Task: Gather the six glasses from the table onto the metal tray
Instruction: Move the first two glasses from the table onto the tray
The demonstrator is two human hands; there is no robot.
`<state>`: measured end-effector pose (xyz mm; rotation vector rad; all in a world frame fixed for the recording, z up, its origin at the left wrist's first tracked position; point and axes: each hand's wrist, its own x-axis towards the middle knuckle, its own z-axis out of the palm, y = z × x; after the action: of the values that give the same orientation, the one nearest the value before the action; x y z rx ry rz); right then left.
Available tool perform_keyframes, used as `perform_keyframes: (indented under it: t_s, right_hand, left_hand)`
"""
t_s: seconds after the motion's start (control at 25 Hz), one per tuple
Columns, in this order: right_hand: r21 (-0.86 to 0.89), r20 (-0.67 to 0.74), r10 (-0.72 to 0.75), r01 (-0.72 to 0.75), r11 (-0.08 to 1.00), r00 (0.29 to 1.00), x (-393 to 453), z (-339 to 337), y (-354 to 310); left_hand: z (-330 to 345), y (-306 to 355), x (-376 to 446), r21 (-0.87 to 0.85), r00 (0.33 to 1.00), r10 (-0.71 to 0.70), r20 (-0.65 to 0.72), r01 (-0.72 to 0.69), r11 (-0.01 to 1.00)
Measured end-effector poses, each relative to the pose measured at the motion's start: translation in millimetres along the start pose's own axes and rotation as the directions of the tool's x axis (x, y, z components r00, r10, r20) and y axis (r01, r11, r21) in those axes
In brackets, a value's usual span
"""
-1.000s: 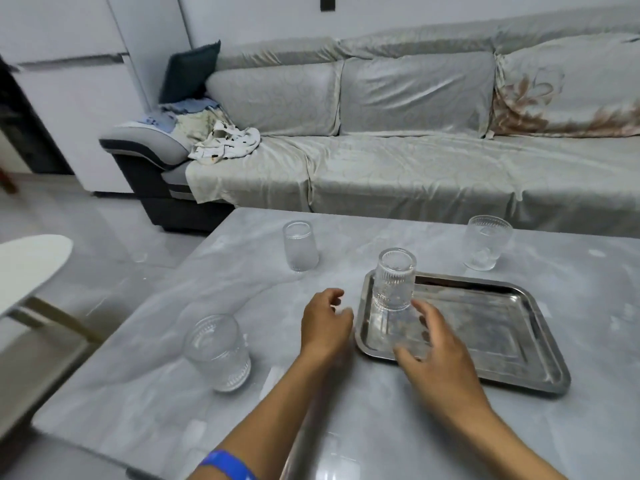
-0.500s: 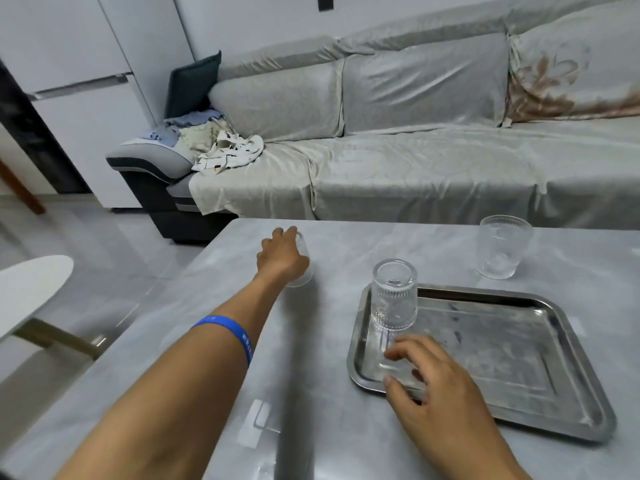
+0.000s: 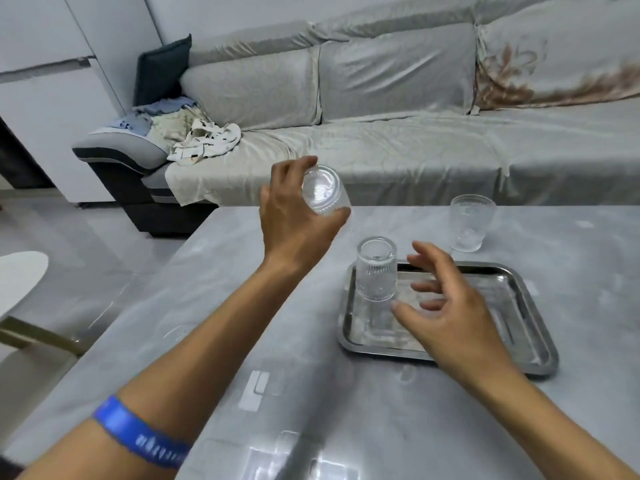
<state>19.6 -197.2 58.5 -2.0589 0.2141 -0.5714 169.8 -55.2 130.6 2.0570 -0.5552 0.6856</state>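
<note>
My left hand (image 3: 294, 216) grips a clear ribbed glass (image 3: 323, 194), lifted off the table and tipped on its side with its base toward me. On the metal tray (image 3: 519, 327) one ribbed glass (image 3: 376, 270) stands upside down at the tray's far left corner. My right hand (image 3: 446, 313) hovers over the tray just right of that glass, fingers spread and holding nothing. Another ribbed glass (image 3: 469, 225) stands upright on the table behind the tray. The glass at the table's near left is hidden behind my left forearm.
The grey marble table (image 3: 242, 306) carries the tray on its right half. A grey covered sofa (image 3: 381, 133) runs along the far side, with clothes piled on its left end. A white round table edge (image 3: 17, 278) is at the left.
My left hand has lifted the far glass off the table and tipped it, bringing it toward the tray. My right hand rose from the tray's front rim and opened.
</note>
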Motion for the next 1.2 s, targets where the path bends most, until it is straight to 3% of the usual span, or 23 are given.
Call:
perform_keyframes:
  t_s: [0.12, 0.28, 0.4, 0.48, 0.52, 0.6, 0.68, 0.76, 0.88, 1.0, 1.2]
  right_hand:
    - [0.02, -0.066, -0.05, 0.052, 0.998, 0.997, 5.5, -16.3, -14.4]
    - [-0.083, -0.169, -0.075, 0.062, 0.995, 0.983, 4.9, -35.8, -12.0]
    - [-0.095, -0.186, -0.036, 0.019, 0.995, 0.982, 4.7, -40.1, 10.7]
    - [-0.026, -0.236, 0.099, -0.108, 0.994, 0.967, 12.0, -41.7, 35.1]
    - [0.018, -0.256, 0.173, -0.174, 0.985, 0.951, 17.7, -42.8, 47.9]
    - [0.064, -0.234, 0.277, -0.269, 0.961, 0.932, 30.8, -41.4, 72.7]
    - [0.041, -0.184, 0.305, -0.303, 0.952, 0.934, 44.5, -31.4, 90.1]
    - [-0.003, -0.162, 0.3, -0.304, 0.953, 0.94, 55.7, -16.4, 102.0]
    - [-0.086, -0.162, 0.255, -0.271, 0.959, 0.953, 67.8, 2.6, 113.5]
    - [-0.09, -0.141, 0.243, -0.257, 0.962, 0.96, 73.8, 11.8, 120.3]
    - [-0.165, -0.134, 0.209, -0.23, 0.959, 0.969, 68.3, 14.4, 125.1]
  left_hand:
    - [-5.2, 61.2, -42.8, -0.208, 0.978, 0.134, 0.157, -0.1, 0.973]
    - [11.4, 85.8, -85.4, -0.271, 0.964, 0.169, 0.207, -0.11, 0.956]
    - [23.3, 64.4, -85.0, -0.425, 0.9, 0.178, 0.399, 0.009, 0.905]
    - [37.6, 32.9, -84.9, -0.493, 0.905, 0.003, 0.425, 0.229, 0.839]
    - [45.9, 13.7, -86.8, -0.455, 0.903, -0.16, 0.4, 0.347, 0.82]
    - [64.1, -26.5, -90.3, -0.157, 0.811, -0.44, 0.385, 0.528, 0.835]
    - [83.1, -59.0, -96.5, 0.112, 0.699, -0.542, 0.466, 0.561, 0.82]
    - [97.1, -73.4, -98.8, 0.226, 0.692, -0.534, 0.486, 0.491, 0.842]
    - [110.7, -82.8, -97.6, 0.296, 0.759, -0.489, 0.43, 0.393, 0.871]
    - [116.7, -90.2, -99.8, 0.316, 0.81, -0.431, 0.398, 0.32, 0.893]
    - [119.7, -98.3, -102.6, 0.297, 0.84, -0.397, 0.371, 0.298, 0.907]
